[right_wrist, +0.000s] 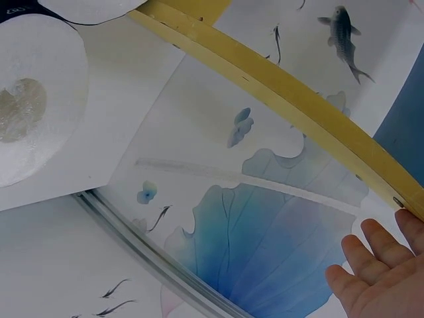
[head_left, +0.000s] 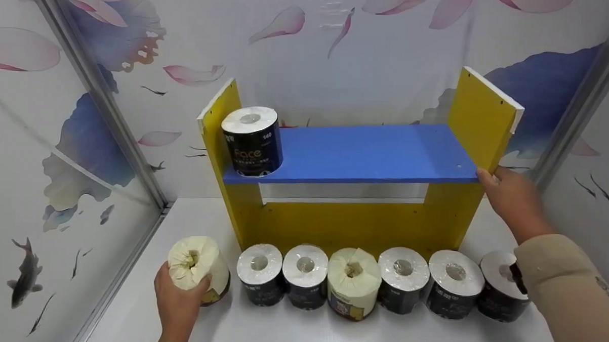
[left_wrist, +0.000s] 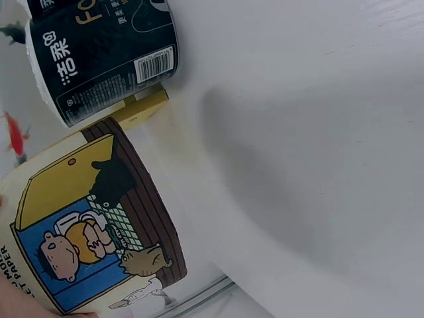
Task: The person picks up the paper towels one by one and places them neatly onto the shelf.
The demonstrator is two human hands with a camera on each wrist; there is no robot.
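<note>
My left hand [head_left: 180,301] grips a cream paper-wrapped toilet roll [head_left: 200,258], left of a row of rolls. Its cartoon print shows in the left wrist view, partly covered by the fingers at the edge. The right hand [head_left: 516,198] holds the right side panel [head_left: 481,121] of a yellow and blue shelf [head_left: 371,153], thumb at the front edge. In the right wrist view, its other fingers [right_wrist: 377,252] lie near the panel's outer face, and the thumb is hidden. One black-wrapped toilet roll [head_left: 254,146] stands on the blue board at its left end.
In front of the shelf, a row on the white table [head_left: 288,335] has black-wrapped rolls [head_left: 260,276] and one cream roll [head_left: 353,289]. The right sleeve partly covers the rightmost roll [head_left: 503,294]. Printed wall panels [head_left: 47,147] enclose the back and both sides.
</note>
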